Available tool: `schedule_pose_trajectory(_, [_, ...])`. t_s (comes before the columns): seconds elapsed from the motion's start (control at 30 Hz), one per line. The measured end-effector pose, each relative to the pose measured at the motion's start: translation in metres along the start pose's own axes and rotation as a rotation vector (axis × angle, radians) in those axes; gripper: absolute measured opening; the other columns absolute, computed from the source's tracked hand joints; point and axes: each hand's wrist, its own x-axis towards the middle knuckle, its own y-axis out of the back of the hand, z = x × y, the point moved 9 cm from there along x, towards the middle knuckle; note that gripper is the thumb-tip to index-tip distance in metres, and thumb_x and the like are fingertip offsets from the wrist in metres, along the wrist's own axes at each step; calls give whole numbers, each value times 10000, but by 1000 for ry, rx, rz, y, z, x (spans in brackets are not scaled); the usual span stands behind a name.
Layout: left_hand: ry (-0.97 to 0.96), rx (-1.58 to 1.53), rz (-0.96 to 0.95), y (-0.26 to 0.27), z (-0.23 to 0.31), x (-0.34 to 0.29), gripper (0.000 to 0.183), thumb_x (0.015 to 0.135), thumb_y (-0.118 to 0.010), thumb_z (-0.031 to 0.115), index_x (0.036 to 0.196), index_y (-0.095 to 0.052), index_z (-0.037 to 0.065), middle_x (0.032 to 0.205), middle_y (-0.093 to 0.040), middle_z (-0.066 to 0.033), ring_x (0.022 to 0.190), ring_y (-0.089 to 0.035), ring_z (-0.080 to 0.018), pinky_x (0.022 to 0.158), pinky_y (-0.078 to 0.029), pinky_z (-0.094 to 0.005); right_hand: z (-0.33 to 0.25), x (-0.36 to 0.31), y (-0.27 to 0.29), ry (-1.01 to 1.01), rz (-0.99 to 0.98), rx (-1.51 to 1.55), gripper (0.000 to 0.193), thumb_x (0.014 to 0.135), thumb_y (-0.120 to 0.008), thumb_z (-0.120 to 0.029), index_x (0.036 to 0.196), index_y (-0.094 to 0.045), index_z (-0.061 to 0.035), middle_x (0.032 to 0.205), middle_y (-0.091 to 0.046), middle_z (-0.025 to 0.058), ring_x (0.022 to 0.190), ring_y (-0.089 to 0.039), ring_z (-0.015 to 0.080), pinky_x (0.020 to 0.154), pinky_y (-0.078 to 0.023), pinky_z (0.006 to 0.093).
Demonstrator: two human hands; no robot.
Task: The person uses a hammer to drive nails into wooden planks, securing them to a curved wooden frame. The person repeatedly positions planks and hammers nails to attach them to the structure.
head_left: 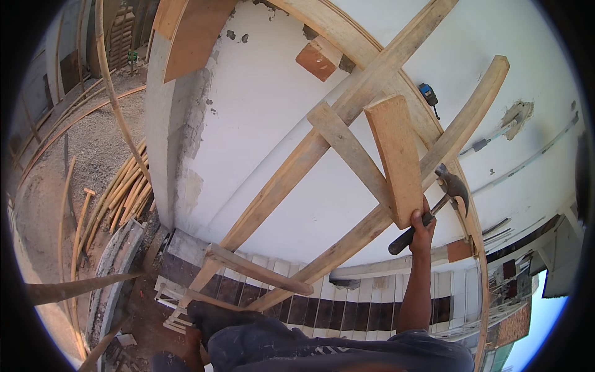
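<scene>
The short wooden board [395,158] stands up out of the person's right hand [423,226], its lower end caught in the fist and its upper end tilted against the crossing timber braces [347,149] nailed over the white wall [260,124]. The same hand is closed around the black handle of a claw hammer [443,198], whose steel head sits just right of the board, near the curved wooden rib [462,133] that runs up the wall. So the right hand is fully closed, gripping both board and hammer together. The left hand is not in view; only dark clothing shows at the lower edge.

By the look of it, the work is at the carrying or positioning stage: the board is being brought to the framework and is not yet laid flat on any brace. A next move would seem to call for freeing the hammer from the board, which needs a second hand or a resting place.

Below lie a tiled wall base [347,304], and bamboo poles [127,192] on the ground at left.
</scene>
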Motion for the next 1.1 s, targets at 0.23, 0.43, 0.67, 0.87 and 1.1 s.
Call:
schedule_pose_trajectory(0.23, [-45, -37, 407, -8, 9, 15, 274, 876, -506, 45, 1081, -635, -83, 989, -678, -314, 961, -689, -430, 810, -549, -447, 4, 0, -6, -21, -47, 17, 729, 913, -698, -393, 1410, -456, 82, 1281, -593, 139, 1172, -564, 212, 1008, -425, 335])
schedule_pose_trajectory(0.43, [113, -44, 262, -33, -17, 4, 266, 879, -507, 45, 1077, -633, -78, 985, -680, -309, 952, -691, -428, 803, -552, -450, 12, -2, 6, -16, 26, -53, 718, 952, -633, -415, 1445, -417, 59, 1281, -578, 134, 1149, -565, 207, 960, -453, 332])
schedule_pose_trajectory(0.67, [113, -3, 225, -41, -15, 3, 256, 883, -508, 46, 1073, -631, -74, 979, -683, -303, 941, -694, -426, 794, -555, -453, 25, -4, 19, -23, 58, 32, 652, 977, -620, -375, 1445, -400, 21, 1299, -531, 127, 1203, -534, 231, 956, -480, 368])
schedule_pose_trajectory(0.87, [116, 20, 212, -51, -16, 12, 248, 886, -510, 46, 1070, -630, -70, 975, -685, -298, 932, -696, -424, 787, -557, -456, 35, -7, 32, -73, 121, 57, 658, 1001, -591, -355, 1490, -319, -9, 1333, -510, 145, 1219, -535, 270, 966, -493, 405])
schedule_pose_trajectory(1.1, [91, 91, 162, -56, -19, 18, 239, 890, -511, 47, 1066, -628, -65, 969, -688, -292, 921, -699, -422, 779, -560, -460, 36, -7, 40, -35, 140, 80, 620, 1004, -590, -345, 1460, -352, 2, 1310, -531, 149, 1173, -571, 267, 932, -518, 399])
